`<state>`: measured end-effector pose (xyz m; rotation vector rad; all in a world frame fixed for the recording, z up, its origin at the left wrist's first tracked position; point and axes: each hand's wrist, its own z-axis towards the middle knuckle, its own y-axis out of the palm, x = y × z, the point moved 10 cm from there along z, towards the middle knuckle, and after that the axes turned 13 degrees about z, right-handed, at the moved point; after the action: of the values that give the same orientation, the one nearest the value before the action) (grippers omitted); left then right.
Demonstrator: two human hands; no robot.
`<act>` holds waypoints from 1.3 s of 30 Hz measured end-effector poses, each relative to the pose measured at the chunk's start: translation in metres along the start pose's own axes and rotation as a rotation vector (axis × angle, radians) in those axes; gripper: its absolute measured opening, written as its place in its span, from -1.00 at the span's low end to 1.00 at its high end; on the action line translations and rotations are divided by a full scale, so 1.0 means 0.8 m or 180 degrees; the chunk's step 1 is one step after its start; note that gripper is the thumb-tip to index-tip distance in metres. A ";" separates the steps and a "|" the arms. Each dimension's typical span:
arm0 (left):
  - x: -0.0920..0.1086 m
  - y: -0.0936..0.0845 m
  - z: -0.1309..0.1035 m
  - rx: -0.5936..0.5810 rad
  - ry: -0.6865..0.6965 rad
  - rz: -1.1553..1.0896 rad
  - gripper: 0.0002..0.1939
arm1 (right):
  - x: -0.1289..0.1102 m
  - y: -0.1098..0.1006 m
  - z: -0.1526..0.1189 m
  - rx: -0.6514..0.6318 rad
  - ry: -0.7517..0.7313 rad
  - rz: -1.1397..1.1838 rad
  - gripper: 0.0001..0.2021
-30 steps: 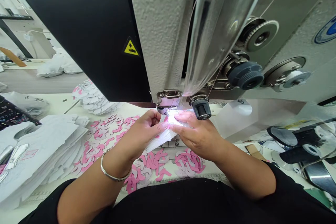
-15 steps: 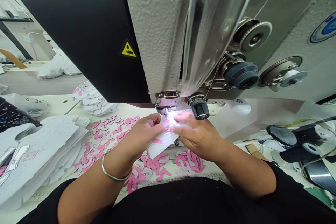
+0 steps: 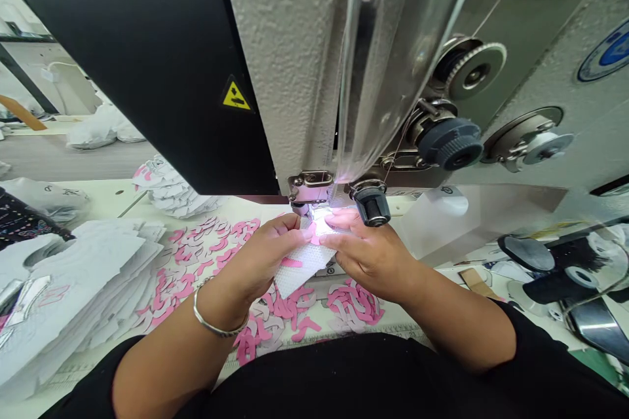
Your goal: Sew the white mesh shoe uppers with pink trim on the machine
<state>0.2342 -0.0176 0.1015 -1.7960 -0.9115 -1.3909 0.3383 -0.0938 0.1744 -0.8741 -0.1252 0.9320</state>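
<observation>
Where the sewing machine [image 3: 287, 72] lights the table [image 3: 105, 190], inside its near edge: one white textured fabric piece [image 3: 302, 272], pink-patched, pinched by my left hand [image 3: 268, 250]; my right hand [image 3: 371, 255] touching it, pinch unclear.

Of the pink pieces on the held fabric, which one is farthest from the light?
The lower-left piece, beside the left hand; the upper piece lies between that hand and the right hand, brightly lit.

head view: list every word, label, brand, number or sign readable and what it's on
No words or numbers readable.
Yellow triangle sign, downward arrow, on the black machine cover.
Blue round badge on the grey machine body: unreadable.
Plastic bag: dark marks, unreadable.
Ruler strip: too small.
</observation>
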 end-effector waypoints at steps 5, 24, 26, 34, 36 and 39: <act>-0.005 -0.001 -0.003 -0.0278 0.0146 0.0320 -0.74 | 0.001 -0.002 0.000 0.0023 0.0007 0.0083 -0.67; 0.003 -0.013 0.008 -0.0025 -0.0056 0.0563 -0.76 | 0.001 -0.003 0.002 0.0013 0.0002 -0.0015 -0.70; 0.002 -0.013 0.009 0.0088 -0.0087 0.0375 -0.76 | 0.001 -0.003 0.002 0.0026 -0.0005 -0.0002 -0.70; -0.004 -0.012 0.010 0.0410 0.0006 0.0093 -0.77 | 0.005 -0.005 0.001 0.0069 -0.0035 0.0181 -0.70; -0.005 -0.012 0.009 0.0386 0.0007 0.0106 -0.78 | 0.006 -0.005 0.001 0.0068 -0.0036 0.0194 -0.71; -0.007 -0.015 0.010 0.0439 0.0004 0.0126 -0.76 | 0.009 -0.004 0.001 0.0057 -0.0003 0.0191 -0.70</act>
<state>0.2269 -0.0054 0.0956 -1.7005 -0.9428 -1.2728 0.3443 -0.0888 0.1751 -0.8648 -0.0917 0.9882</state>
